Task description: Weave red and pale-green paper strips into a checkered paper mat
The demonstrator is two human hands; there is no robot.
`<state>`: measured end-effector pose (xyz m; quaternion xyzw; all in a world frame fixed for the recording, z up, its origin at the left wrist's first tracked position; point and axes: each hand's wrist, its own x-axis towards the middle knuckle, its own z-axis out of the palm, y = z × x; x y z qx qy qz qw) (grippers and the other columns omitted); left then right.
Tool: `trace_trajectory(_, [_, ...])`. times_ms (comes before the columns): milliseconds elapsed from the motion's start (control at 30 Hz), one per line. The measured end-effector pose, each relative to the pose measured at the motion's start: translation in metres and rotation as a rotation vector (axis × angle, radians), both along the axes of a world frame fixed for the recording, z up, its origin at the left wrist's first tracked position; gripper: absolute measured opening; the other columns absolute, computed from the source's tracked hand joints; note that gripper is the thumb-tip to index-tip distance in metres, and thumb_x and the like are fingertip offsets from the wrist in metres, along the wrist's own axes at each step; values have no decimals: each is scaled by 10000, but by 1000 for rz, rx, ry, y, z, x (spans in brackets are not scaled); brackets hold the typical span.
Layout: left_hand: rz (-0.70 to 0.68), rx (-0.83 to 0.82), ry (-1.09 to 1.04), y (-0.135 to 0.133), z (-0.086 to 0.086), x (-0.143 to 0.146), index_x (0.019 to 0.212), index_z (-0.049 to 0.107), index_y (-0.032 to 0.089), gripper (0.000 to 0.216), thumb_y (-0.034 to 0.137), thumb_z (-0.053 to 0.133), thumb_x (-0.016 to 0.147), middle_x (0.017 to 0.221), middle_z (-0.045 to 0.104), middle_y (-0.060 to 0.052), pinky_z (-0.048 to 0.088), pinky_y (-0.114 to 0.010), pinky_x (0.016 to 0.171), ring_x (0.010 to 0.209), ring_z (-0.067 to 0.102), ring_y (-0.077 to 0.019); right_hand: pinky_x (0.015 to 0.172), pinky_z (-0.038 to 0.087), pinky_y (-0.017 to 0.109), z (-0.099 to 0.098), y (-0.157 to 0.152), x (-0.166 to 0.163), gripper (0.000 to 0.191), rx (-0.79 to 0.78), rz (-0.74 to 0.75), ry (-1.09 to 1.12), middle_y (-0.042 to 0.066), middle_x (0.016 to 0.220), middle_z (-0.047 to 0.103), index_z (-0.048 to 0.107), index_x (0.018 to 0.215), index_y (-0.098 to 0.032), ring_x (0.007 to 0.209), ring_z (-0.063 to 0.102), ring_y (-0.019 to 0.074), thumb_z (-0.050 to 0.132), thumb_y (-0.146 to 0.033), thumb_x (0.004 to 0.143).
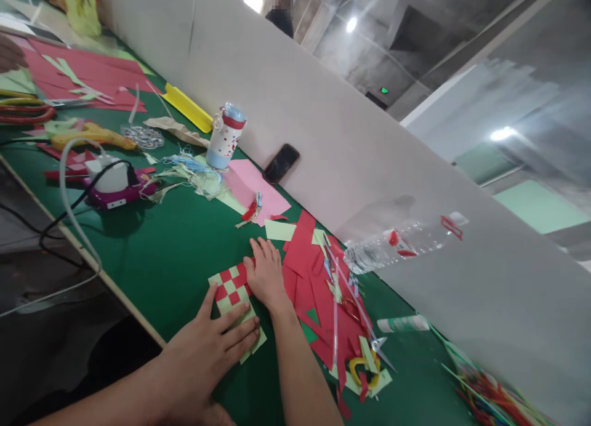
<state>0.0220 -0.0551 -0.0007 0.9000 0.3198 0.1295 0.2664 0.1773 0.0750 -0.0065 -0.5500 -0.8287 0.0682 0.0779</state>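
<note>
A checkerboard mat woven from red and pale green paper strips [233, 287] lies flat on the green-covered table [184, 241], near its front edge, and both hands are on it. The left hand [207, 349] presses palm-down on the nearer, plain pale green end. Its fingers [240, 327] are stretched out flat and slightly spread, and one digit is splayed well apart along the mat's left edge; nothing is gripped. The right hand [266, 275] rests on the far right corner of the mat, also flat with its fingers extended and close together. Its thumb seems to touch the red-and-green weave, though the angle makes this hard to confirm.

Just right of the right hand is a loose heap of red paper sheets and strips [305, 253] mixed with pale green offcuts. A pair of yellow-handled scissors [364, 367] lies at its near end. A clear plastic water bottle with a red label [397, 244] shows blurred against the white divider board [323, 124]. A white and green glue stick [401, 323] lies on the table below it.

Farther along the table, a black phone [281, 162] leans on the divider beside a pink paper sheet [249, 183]. A white spotted drinking bottle with a red band [225, 136] stands next to it. Beyond are a purple and white device with a cable [111, 183] and a yellow glue gun [92, 135].
</note>
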Motion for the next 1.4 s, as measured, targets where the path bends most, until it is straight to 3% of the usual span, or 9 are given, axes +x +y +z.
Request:
trace_trajectory(333, [-6, -25, 21, -2, 3, -2, 1545, 200, 269, 849, 693, 437, 849, 1591, 253, -87, -246, -723, 1041, 1487, 154, -376, 1186, 190, 547, -1, -2, 0, 485, 18, 8, -17, 99, 1557, 373, 433, 1469, -191, 1458, 263, 298, 399, -318, 1003])
trace_trajectory(500, [27, 43, 2, -4, -3, 0, 1540, 216, 294, 869, 706, 478, 821, 1579, 299, -84, -178, -726, 1085, 1473, 203, -382, 1179, 195, 567, -2, 0, 1, 471, 26, 26, 23, 112, 1547, 390, 450, 1457, -193, 1457, 279, 292, 411, -310, 1003])
trace_trajectory(700, [15, 111, -17, -8, -2, -3, 1540, 218, 302, 887, 648, 570, 804, 1587, 291, -79, -94, -649, 1158, 1471, 222, -353, 1169, 299, 490, 14, 4, 16, 487, 57, 55, 153, 129, 1544, 391, 412, 1475, -155, 1476, 252, 218, 214, -279, 1048])
trace_trajectory(800, [-27, 161, -57, -4, -1, -15, 1552, 154, 309, 886, 602, 582, 833, 1588, 300, -73, -80, -592, 1183, 1474, 230, -315, 1189, 287, 460, 27, -15, 33, 469, 61, 128, 178, 106, 1556, 376, 432, 1465, -158, 1499, 172, 206, 298, -277, 1032])
trace_trajectory(933, [215, 241, -24, 14, -7, -34, 1532, 228, 357, 639, 417, 483, 949, 1567, 358, -24, -98, -586, 1177, 1479, 235, -256, 1188, 307, 472, 33, -65, 50, 466, 13, 220, 152, 92, 1530, 422, 457, 1453, -163, 1479, 244, 226, 387, -267, 1004])
trace_trajectory(1000, [266, 242, 15, 25, -11, -39, 1506, 301, 370, 603, 294, 478, 935, 1568, 359, 1, -47, -569, 1192, 1483, 228, -238, 1185, 312, 486, 32, -91, 53, 483, -8, 248, 117, 115, 1534, 409, 433, 1466, -137, 1470, 269, 239, 390, -268, 1003])
trace_trajectory(1133, [253, 189, 71, 40, -15, -38, 1465, 392, 367, 525, 280, 425, 948, 1546, 407, 18, 112, -517, 1208, 1463, 296, -212, 1182, 307, 496, 26, -132, 48, 564, -47, 290, 53, 132, 1565, 342, 375, 1498, -126, 1475, 247, 276, 442, -390, 1004])
trace_trajectory(1267, [326, 171, 118, 48, -15, -33, 1457, 434, 265, 514, 197, 295, 966, 1536, 433, -51, 253, -474, 1174, 1433, 363, -225, 1176, 298, 522, 19, -149, 41, 669, -79, 305, 33, 143, 1579, 304, 357, 1509, -148, 1476, 221, 321, 507, -502, 962])
trace_trajectory(1400, [434, 142, 167, 60, -12, -28, 1416, 485, 153, 512, 126, 353, 922, 1453, 519, -160, 367, -472, 1098, 1350, 461, -296, 1188, 277, 520, 11, -151, 39, 598, -84, 285, 36, 103, 1568, 344, 403, 1485, -183, 1480, 217, 303, 526, -444, 961])
